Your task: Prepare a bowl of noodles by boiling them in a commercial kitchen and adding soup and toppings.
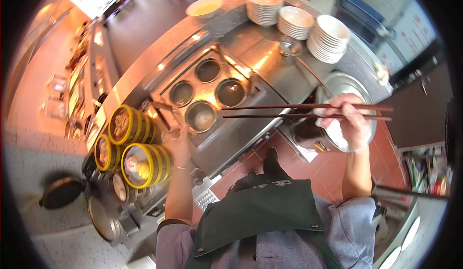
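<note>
My right hand grips a pair of long dark wooden chopsticks. Their tips point left, over the edge of a steel noodle cooker with several round wells. Nearest the tips is the front well, which looks cloudy inside. At the cooker's left side, my left hand has its fingers bent beside a strainer handle; whether they close on it is unclear. Just left of that wrist stand stacked bamboo steamers with yellow rims, holding buns and other dim sum. Below my right hand is a large metal pot.
White bowls stand in tall stacks at the back right. A ladle lies on the steel counter, its handle reaching toward the pot. On the ledge sits a bowl of yellow liquid. An open waffle-iron-like pan is at far left.
</note>
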The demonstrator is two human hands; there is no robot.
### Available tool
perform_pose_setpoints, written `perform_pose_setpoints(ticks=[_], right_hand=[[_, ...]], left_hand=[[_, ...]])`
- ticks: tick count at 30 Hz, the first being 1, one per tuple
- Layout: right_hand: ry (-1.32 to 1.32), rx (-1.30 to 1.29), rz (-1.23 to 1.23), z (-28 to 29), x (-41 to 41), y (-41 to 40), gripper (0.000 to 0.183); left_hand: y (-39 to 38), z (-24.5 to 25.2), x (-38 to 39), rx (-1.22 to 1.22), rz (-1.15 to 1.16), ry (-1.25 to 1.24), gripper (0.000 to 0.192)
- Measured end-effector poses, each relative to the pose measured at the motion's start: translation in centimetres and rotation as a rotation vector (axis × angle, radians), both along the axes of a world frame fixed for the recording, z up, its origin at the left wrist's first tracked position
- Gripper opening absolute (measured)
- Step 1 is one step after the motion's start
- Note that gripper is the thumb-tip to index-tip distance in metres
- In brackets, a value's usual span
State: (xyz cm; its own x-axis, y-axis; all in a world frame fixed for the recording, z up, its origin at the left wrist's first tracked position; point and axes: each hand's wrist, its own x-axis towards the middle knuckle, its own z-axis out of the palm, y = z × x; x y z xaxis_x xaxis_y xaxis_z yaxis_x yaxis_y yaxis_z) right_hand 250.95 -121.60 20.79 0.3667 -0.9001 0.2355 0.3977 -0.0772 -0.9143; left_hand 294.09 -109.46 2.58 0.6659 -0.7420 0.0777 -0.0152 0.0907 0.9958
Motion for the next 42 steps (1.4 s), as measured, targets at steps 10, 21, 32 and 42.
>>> perform_pose_setpoints(ticks=[10, 21, 32, 42], right_hand=[[0.002, 0.035, -0.857, 2.2, -20.9, 21.5, 0.016], [0.697, -0.531, -1.4, -4.2, -28.5, 40.2, 0.011], [1.486, 0.648, -2.05, -1.9, -56.3, 79.6, 0.022], [1.713, 1.659, -1.489, -3.3, -66.1, 89.1, 0.03]], left_hand=[[0.2, -1.9, -4.2, 0.137, -0.401, 0.245, 0.037], [9.1, 10.1, -57.2, 0.321, -1.973, 0.628, 0.074], [26.9, 9.7, -87.0, 0.895, -2.252, 0.821, 0.025], [35.9, 8.9, -104.6, 0.497, -2.511, -0.16, 0.012]])
